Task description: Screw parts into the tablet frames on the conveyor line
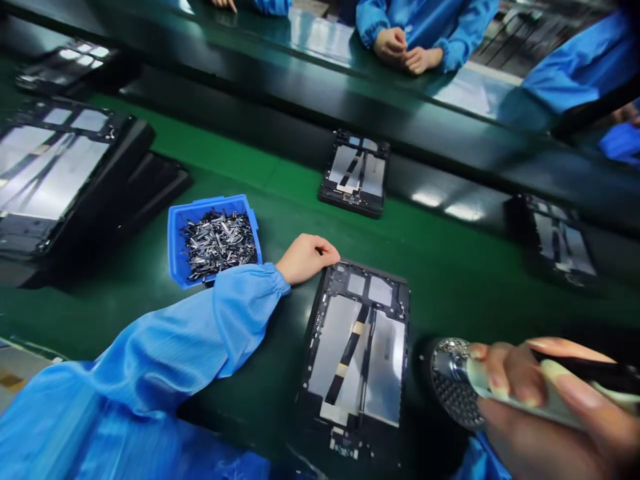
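Observation:
My left hand [307, 259] is at the top left corner of an opened tablet [395, 353] on the bench, thumb and forefinger pinched together. Whatever is between those fingertips is too small to make out. The tablet shows silvery panels, dark ribbon cables and a small circuit board at its lower end. My right hand [555, 393], at the lower right, is wrapped round a pale, thick-bodied tool that looks like an electric screwdriver [477, 383]. Its metal nose is over a round, bumpy metal dish [450, 400]; whether they touch I cannot tell.
A blue bin [175, 250] of small metal-and-black parts stands left of my hand. Stacked opened tablets [55, 180] are further left. Another tablet [355, 173] lies on the green belt [240, 160], one more [560, 240] at right. Co-workers in blue sleeves [465, 33] sit opposite.

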`<state>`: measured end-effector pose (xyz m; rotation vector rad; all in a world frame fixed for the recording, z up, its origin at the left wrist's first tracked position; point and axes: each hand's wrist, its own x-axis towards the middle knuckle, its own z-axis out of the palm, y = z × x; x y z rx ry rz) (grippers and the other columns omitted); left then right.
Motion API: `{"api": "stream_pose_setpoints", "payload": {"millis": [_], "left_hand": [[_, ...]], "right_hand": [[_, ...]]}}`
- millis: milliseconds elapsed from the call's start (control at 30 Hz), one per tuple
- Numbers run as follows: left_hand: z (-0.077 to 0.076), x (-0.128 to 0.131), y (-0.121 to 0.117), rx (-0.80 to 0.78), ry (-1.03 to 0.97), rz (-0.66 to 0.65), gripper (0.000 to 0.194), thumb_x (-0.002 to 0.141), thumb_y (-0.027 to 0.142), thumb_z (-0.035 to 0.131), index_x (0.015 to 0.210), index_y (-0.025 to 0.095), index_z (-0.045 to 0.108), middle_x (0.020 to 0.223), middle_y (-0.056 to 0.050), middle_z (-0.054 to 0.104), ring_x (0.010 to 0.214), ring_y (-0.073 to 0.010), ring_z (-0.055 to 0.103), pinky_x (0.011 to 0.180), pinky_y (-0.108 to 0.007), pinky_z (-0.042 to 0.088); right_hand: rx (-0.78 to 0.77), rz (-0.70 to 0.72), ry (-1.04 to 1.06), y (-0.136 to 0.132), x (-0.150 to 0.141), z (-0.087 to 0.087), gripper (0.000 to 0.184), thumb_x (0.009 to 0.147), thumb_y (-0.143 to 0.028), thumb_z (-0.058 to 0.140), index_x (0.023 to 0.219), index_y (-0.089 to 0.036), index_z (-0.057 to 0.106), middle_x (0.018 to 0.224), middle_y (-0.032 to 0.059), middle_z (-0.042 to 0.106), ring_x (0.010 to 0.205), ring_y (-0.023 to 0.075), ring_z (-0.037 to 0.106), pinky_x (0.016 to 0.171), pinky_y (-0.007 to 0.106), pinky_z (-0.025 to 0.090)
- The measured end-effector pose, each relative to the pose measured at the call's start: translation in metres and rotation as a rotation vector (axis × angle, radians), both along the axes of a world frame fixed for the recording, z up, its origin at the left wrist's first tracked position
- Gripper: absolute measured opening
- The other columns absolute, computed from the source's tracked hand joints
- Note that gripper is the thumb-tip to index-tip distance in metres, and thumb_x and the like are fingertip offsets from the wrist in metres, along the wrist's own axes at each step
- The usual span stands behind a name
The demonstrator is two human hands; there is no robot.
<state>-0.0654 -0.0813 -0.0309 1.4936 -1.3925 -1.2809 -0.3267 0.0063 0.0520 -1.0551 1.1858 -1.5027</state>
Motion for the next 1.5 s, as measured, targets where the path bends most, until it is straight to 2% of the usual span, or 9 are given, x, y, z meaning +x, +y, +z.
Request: {"api": "stream_pose_setpoints", "payload": {"millis": [133,300,433,567,700,833,1167,1333,1500], "left_hand": [[-0.004,0.0,0.002,-0.034,-0.025,-0.007,0.008,0.074,0.018,0.07,0.073,0.011,0.073,0.067,-0.001,0.067,0.059,-0.0096,0.055,0.063,-0.021,0.044],[-0.012,-0.001,0.001,-0.125,-0.07,0.0,0.007,0.075,0.02,0.071,0.073,0.014,0.075,0.077,-0.002,0.068,0.063,-0.0099,0.055,0.064,-0.021,0.044],[-0.017,-0.004,0.001,-0.186,-0.073,-0.016,0.009,0.077,0.019,0.068,0.076,0.017,0.077,0.081,-0.002,0.067,0.071,-0.0119,0.059,0.068,-0.021,0.046],[-0.017,-0.003,0.001,-0.193,-0.121,-0.037,0.012,0.08,0.019,0.066,0.08,0.018,0.078,0.084,-0.003,0.069,0.076,-0.0139,0.062,0.072,-0.022,0.046],[-0.013,0.001,0.0,-0.153,-0.141,-0.09,0.015,0.083,0.017,0.064,0.084,0.018,0.079,0.088,-0.004,0.071,0.08,-0.0155,0.064,0.077,-0.023,0.046],[-0.009,0.002,0.0,-0.134,-0.14,-0.094,0.016,0.082,0.014,0.063,0.083,0.018,0.078,0.088,-0.003,0.073,0.08,-0.0156,0.065,0.078,-0.023,0.047],[-0.01,0.001,0.001,-0.115,-0.129,-0.09,0.015,0.081,0.014,0.063,0.083,0.019,0.078,0.088,-0.003,0.073,0.081,-0.016,0.065,0.079,-0.023,0.047],[-0.01,-0.001,0.0,-0.108,-0.162,-0.097,0.016,0.083,0.015,0.062,0.088,0.018,0.078,0.089,-0.003,0.073,0.087,-0.0169,0.066,0.081,-0.023,0.047],[-0.005,0.002,0.003,-0.09,-0.207,-0.095,0.018,0.087,0.019,0.059,0.092,0.017,0.076,0.09,-0.003,0.073,0.088,-0.017,0.065,0.082,-0.023,0.047]], "right_hand": [[-0.069,0.034,0.034,-0.021,0.049,0.013,0.02,0.065,-0.033,0.067,0.078,-0.019,0.066,0.043,-0.0057,0.041,0.041,0.0116,0.042,0.054,0.03,0.047],[-0.108,0.117,0.033,-0.047,0.099,0.019,0.017,0.066,-0.03,0.067,0.075,-0.016,0.063,0.043,-0.0066,0.042,0.04,0.0104,0.044,0.053,0.028,0.047],[-0.147,0.18,-0.004,-0.064,0.124,0.013,0.014,0.065,-0.026,0.066,0.073,-0.016,0.063,0.041,-0.007,0.042,0.038,0.0098,0.044,0.051,0.027,0.047],[-0.205,0.186,-0.015,-0.077,0.142,-0.003,0.011,0.067,-0.023,0.065,0.074,-0.015,0.063,0.042,-0.0069,0.045,0.037,0.0101,0.044,0.05,0.027,0.047],[-0.233,0.173,-0.006,-0.085,0.152,-0.02,0.01,0.067,-0.022,0.065,0.074,-0.015,0.064,0.043,-0.0067,0.046,0.038,0.0104,0.045,0.051,0.028,0.048],[-0.234,0.167,0.005,-0.089,0.153,-0.028,0.009,0.068,-0.021,0.065,0.074,-0.015,0.064,0.042,-0.0073,0.045,0.038,0.0098,0.044,0.051,0.027,0.048],[-0.25,0.186,0.043,-0.092,0.156,-0.031,0.008,0.069,-0.021,0.063,0.074,-0.016,0.062,0.042,-0.0075,0.044,0.037,0.0101,0.043,0.049,0.027,0.046],[-0.254,0.221,0.083,-0.089,0.159,-0.032,0.011,0.069,-0.022,0.063,0.062,-0.017,0.056,0.044,-0.0067,0.045,0.037,0.0108,0.045,0.047,0.027,0.045],[-0.242,0.214,0.088,-0.087,0.16,-0.035,0.012,0.07,-0.023,0.064,0.063,-0.017,0.055,0.045,-0.007,0.046,0.039,0.0108,0.046,0.049,0.028,0.046]]}}
